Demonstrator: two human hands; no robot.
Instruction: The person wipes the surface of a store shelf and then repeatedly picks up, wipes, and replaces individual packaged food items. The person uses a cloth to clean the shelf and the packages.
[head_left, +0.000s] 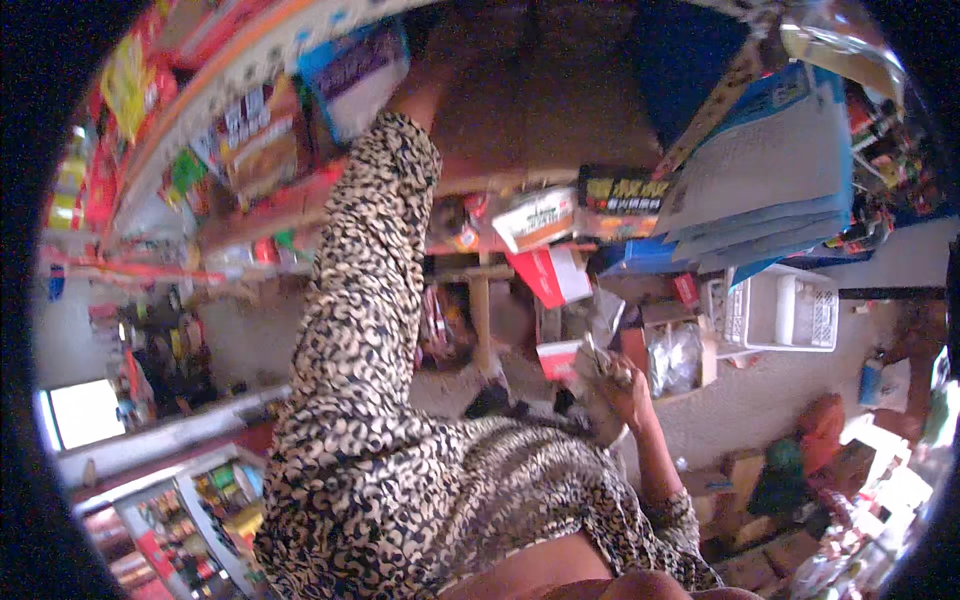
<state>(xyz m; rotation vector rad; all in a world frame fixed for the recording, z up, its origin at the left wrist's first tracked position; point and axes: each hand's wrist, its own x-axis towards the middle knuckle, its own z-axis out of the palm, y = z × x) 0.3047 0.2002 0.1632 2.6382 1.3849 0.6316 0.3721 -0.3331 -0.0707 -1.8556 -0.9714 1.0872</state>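
Observation:
My left arm, in a black and cream patterned sleeve, stretches up to the shelves. My left hand (439, 75) is dark and blurred beside a blue, purple and white package (360, 82); whether it holds anything cannot be told. Lower down, at the right, the fingers of my right hand (630, 390) are closed around a crumpled, greyish item (600, 367), perhaps a plastic packet. Near that hand are a red and white carton (551, 274) and an open cardboard box with clear plastic bags (675, 356).
Packaged goods line the shelf edge (217, 86) at upper left. Grey sheets with blue edges (765, 165) hang at upper right, above a white plastic crate (784, 307). A black box with yellow writing (622, 195) stands on the shelf. A display case (180, 517) is at lower left.

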